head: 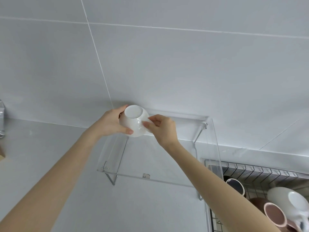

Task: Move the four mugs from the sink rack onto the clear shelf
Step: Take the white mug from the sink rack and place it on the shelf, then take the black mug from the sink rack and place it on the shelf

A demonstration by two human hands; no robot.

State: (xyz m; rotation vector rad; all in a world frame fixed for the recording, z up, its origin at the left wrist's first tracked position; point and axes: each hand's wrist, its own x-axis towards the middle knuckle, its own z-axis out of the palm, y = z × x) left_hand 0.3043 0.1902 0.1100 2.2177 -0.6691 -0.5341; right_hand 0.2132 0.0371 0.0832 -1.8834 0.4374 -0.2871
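A white mug is upside down, its base facing up, over the back left corner of the clear shelf. My left hand wraps its left side, and my right hand pinches its handle on the right. I cannot tell whether the mug touches the shelf top. In the sink rack at the lower right lie three more mugs: a dark one, a pink-brown one and a white one.
The grey counter spreads under and left of the shelf. A silver pouch stands at the left edge by the tiled wall. The sink rim runs just right of the shelf's right leg.
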